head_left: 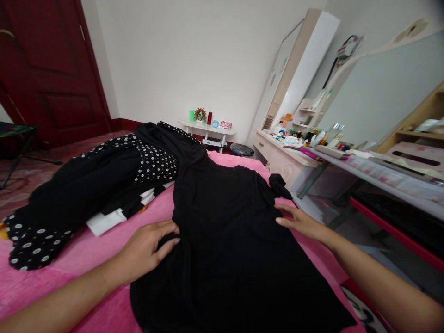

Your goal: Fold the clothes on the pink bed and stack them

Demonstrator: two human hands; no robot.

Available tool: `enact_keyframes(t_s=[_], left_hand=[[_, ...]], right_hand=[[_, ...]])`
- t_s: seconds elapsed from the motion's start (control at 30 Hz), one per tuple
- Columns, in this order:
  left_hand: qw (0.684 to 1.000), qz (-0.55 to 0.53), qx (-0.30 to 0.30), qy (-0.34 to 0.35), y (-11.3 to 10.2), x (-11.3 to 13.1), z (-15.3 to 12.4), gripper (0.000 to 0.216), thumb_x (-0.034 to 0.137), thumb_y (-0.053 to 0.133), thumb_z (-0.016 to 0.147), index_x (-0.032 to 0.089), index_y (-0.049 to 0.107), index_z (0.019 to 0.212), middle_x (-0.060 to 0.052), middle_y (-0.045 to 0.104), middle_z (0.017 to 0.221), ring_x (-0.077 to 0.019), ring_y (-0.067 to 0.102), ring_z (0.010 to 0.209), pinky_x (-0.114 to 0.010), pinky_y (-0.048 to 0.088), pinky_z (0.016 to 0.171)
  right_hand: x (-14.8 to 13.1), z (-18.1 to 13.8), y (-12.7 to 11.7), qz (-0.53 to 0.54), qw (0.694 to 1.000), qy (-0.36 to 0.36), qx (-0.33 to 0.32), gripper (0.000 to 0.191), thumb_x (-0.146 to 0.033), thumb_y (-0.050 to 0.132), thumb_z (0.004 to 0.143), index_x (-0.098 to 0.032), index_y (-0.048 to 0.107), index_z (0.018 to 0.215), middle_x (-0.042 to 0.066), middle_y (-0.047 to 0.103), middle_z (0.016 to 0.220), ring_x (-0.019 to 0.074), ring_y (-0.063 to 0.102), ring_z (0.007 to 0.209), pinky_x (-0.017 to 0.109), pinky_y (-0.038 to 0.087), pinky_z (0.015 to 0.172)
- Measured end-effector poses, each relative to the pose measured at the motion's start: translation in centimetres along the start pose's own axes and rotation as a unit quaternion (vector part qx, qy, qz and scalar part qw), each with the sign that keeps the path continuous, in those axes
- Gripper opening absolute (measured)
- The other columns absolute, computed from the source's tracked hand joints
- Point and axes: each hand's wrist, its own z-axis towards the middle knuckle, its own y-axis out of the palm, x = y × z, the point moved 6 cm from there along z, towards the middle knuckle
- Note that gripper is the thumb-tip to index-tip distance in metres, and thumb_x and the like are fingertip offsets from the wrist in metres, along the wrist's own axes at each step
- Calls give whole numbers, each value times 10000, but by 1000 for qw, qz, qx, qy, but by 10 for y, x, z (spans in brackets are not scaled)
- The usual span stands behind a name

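A black top [236,231] lies spread over the pink bedcover [239,160], its lower part toward me and one sleeve [279,185] bunched at the far right. My left hand [147,249] pinches a fold of the top's left edge between thumb and fingers. At the opposite edge, my right hand [300,223] rests with its thumb and fingers apart, the fingertips at the cloth. Left of the top is a heap of black clothing with a white-dotted pattern [157,164].
A white dressing table [274,150] crowded with bottles stands at the right, beside a grey-topped table [391,173]. A low white shelf [208,128] with small items is against the far wall. A round stool [242,149] stands past the bed; a dark red door [52,69] is at left.
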Motion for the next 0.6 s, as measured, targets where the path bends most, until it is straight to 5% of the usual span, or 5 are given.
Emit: enact_keyframes(t_s=[0.17,0.27,0.43,0.53,0.6], left_hand=[[1000,14,11,14,-1,0,-3,159,299,455,891,219,587,928,-8,644,899,-161,603,827,-263,442,775],[1000,14,21,17,-1,0,-3,163,299,464,888,212,600,912,-12,651,886,-158,606,817,-257,440,772],[999,3,-22,29,-7,2,-3,184,321,490,870,205,610,948,-16,657,916,-156,605,846,-247,442,798],[989,20,-145,8,-17,1,-7,187,291,617,745,216,631,915,17,660,861,-155,607,801,-224,456,740],[969,68,-234,-39,-33,-1,-8,241,238,688,616,220,652,854,37,651,779,-157,603,727,-210,454,653]], right_hand=[[-23,-125,13,-6,993,28,-119,912,-397,783,571,-285,400,1392,53,371,1459,291,343,1330,397,309,1086],[-20,-170,30,-92,988,34,-122,1006,-360,812,491,-324,378,1399,30,244,1515,328,257,1361,420,276,1102],[-19,-184,40,-148,989,23,16,407,-387,665,678,-286,662,1072,55,508,1348,296,455,1249,355,389,1025],[-22,-177,34,-126,992,-19,15,85,-223,562,727,-229,634,773,38,661,966,203,618,959,259,469,850],[-21,-165,22,-132,991,-13,-14,151,-84,518,632,-214,575,683,-10,627,730,155,613,730,219,466,681]])
